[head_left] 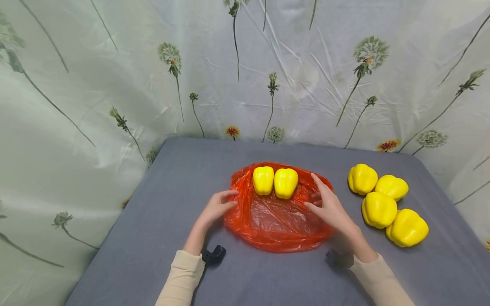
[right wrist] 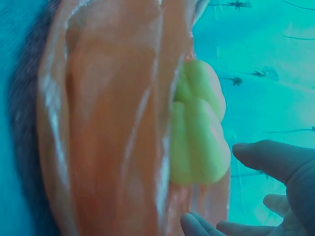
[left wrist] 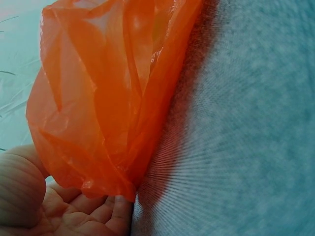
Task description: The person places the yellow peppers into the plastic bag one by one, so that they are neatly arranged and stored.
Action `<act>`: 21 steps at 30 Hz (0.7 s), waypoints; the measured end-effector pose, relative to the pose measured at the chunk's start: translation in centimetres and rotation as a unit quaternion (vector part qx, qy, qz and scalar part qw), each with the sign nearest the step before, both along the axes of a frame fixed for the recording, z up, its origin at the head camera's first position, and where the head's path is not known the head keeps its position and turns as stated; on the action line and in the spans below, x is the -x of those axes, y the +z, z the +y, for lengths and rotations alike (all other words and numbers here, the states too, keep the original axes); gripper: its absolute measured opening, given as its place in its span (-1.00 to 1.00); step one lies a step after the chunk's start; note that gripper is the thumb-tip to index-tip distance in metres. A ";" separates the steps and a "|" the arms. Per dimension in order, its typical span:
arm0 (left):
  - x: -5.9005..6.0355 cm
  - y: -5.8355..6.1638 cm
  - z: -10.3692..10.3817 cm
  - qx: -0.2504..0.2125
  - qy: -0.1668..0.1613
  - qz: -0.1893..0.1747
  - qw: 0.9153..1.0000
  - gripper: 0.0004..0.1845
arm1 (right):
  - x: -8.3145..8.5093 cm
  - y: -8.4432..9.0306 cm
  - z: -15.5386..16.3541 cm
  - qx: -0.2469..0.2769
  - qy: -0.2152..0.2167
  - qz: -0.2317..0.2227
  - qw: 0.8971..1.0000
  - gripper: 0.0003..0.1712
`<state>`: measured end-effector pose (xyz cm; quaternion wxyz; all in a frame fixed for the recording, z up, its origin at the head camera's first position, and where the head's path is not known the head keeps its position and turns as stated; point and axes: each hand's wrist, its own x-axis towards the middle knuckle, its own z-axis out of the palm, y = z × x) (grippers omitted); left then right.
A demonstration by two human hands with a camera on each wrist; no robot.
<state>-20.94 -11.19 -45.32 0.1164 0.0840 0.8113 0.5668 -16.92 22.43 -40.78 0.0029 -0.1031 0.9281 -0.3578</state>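
A red plastic bag (head_left: 275,244) lies spread with its mouth facing up in the head view. Two yellow bell peppers, a left one (head_left: 263,181) and a right one (head_left: 286,183), stand side by side at its far edge inside. My left hand (head_left: 216,207) is at the bag's left side, fingers loosely bent; the left wrist view has the bag's orange film (left wrist: 98,108) right against the fingers. Over the bag's right side my right hand (head_left: 332,209) is spread, holding nothing. Its thumb is near a pepper (right wrist: 199,142) in the right wrist view, with a gap between.
Several more yellow bell peppers (head_left: 379,210) sit grouped on the grey-covered table (head_left: 160,204), right of the bag. A pale curtain (head_left: 214,68) with dandelion prints hangs behind the table and along its left side. Black devices (head_left: 215,256) are worn at the wrists.
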 end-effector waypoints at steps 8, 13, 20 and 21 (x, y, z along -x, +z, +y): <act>0.0 0.3 -0.1 0.001 -0.007 0.001 1.000 -0.61 | -1.0 0.9 2.1 -0.003 -0.023 0.044 0.999 -0.03; 0.1 0.2 -0.1 0.006 -0.013 0.003 1.000 -0.60 | -1.4 1.6 3.4 0.010 -0.034 0.064 0.997 -0.04; 0.1 0.0 -0.1 0.002 -0.012 0.000 1.000 -0.61 | -1.9 2.0 5.1 0.006 -0.058 0.079 0.995 -0.03; 0.1 0.0 -0.1 0.002 -0.013 -0.001 1.000 -0.60 | -2.0 2.0 5.4 0.003 -0.064 0.080 0.995 -0.03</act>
